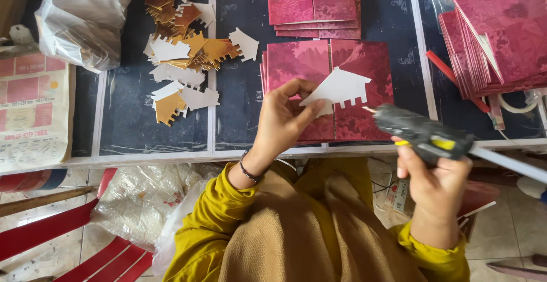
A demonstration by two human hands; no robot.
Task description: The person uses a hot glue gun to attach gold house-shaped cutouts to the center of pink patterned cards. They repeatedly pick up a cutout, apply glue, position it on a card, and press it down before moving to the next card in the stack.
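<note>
Pinching the thin, light, stiff-looking white house-shaped cutout at its left corner, the left hand holds it just beside the nozzle of the glue gun clasped in the right hand.

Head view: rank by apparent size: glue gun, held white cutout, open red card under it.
1. red card
2. glue gun, though it sits nearer the camera, so its lead is unsure
3. white cutout
</note>
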